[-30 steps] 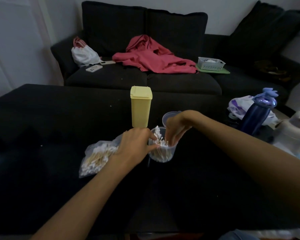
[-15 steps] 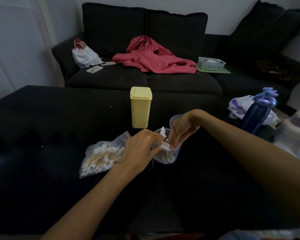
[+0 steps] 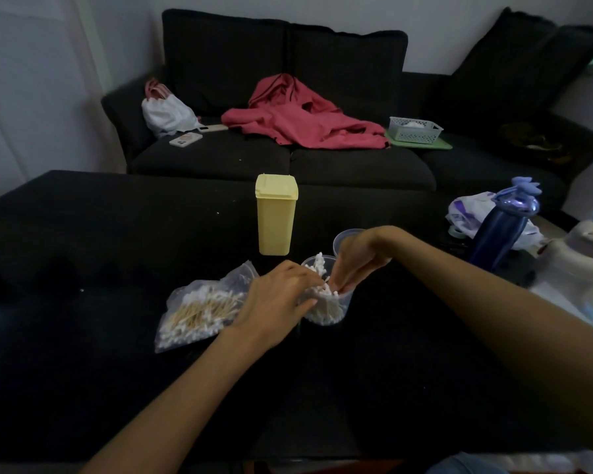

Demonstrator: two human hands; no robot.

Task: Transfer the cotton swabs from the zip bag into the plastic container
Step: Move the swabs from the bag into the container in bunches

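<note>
Pressing swabs (image 3: 319,268) into container (image 3: 336,309), both hands

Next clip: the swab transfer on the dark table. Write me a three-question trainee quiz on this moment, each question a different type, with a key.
1. True or false: the zip bag is empty.
2. Multiple choice: where are the fingers of the right hand? A) on the yellow box B) in the mouth of the container C) on the blue bottle
3. Short answer: on which side of the container does the zip bag lie, as the person sees it?

Key
1. False: many swabs lie in it.
2. B: they reach in among the swabs, while the left hand rests against the container's side.
3. To the left, flat on the table.
</note>
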